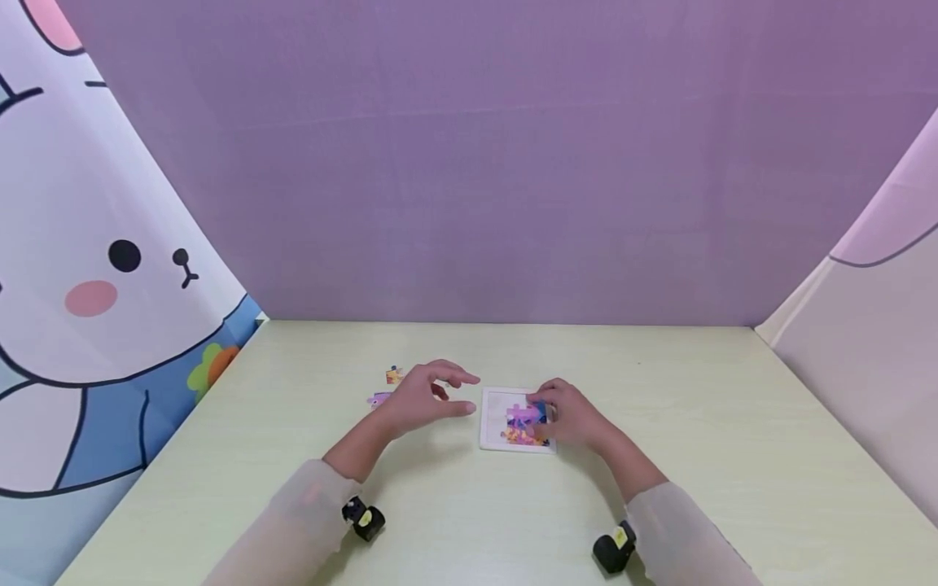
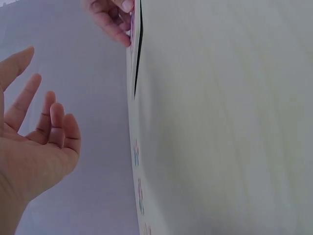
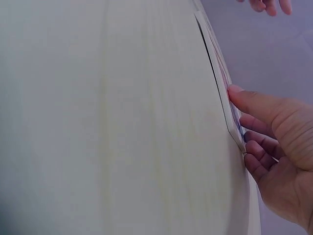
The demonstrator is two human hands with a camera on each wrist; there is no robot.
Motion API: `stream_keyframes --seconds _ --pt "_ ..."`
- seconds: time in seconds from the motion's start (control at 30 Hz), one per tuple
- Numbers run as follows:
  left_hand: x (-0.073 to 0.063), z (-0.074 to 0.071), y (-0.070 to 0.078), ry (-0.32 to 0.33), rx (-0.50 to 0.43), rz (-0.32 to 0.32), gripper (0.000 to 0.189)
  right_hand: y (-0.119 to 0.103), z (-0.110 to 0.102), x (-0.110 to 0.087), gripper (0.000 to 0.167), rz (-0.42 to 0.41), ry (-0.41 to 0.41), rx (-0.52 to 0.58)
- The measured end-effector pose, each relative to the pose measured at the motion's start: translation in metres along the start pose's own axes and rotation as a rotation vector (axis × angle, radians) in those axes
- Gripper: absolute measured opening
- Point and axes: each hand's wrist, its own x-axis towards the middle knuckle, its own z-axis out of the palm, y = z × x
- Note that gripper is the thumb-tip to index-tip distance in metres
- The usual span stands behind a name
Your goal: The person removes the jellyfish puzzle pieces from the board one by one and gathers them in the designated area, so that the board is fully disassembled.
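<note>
A small jigsaw puzzle in a white tray lies on the table, its pink, orange and blue pieces fitted at the lower right side. My right hand is over the tray's right edge, thumb and curled fingers on either side of a blue puzzle piece. In the right wrist view the thumb touches the puzzle and the fingertips meet the frame's edge. My left hand hovers left of the tray, holding nothing, thumb and fingers apart; the left wrist view shows its palm and loosely bent fingers.
Loose puzzle pieces lie beyond and beside the left hand: an orange one and a purple one, partly hidden. A purple cloth wall stands behind the pale table, with printed panels at both sides.
</note>
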Motion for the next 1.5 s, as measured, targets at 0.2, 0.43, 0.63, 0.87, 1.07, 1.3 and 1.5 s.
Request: stream_keyframes --seconds 0.2,0.43,0.63,0.87,1.07,1.3,1.5 --pt "0.009 0.013 0.002 -0.053 0.033 -0.017 0.039 -0.001 0.000 0.000 0.051 0.001 -0.004 -0.005" --pt "0.016 0.024 0.002 -0.143 0.073 -0.061 0.044 -0.001 0.002 0.000 0.050 -0.002 -0.008 -0.021" --pt "0.022 0.030 -0.001 -0.215 0.106 -0.064 0.043 -0.006 0.003 -0.002 0.050 0.008 0.013 -0.045" --pt "0.027 0.036 -0.005 -0.237 0.169 -0.066 0.042 -0.010 0.002 -0.005 0.041 -0.068 0.032 -0.095" --pt "0.032 0.042 -0.007 -0.249 0.223 -0.076 0.040 -0.011 0.000 -0.006 0.034 -0.138 0.024 -0.077" --pt "0.038 0.048 -0.007 -0.302 0.302 -0.070 0.039 -0.008 0.000 -0.009 0.038 -0.174 -0.011 -0.101" --pt "0.046 0.050 -0.008 -0.331 0.369 -0.114 0.042 -0.005 0.001 -0.010 0.040 -0.139 -0.014 -0.104"
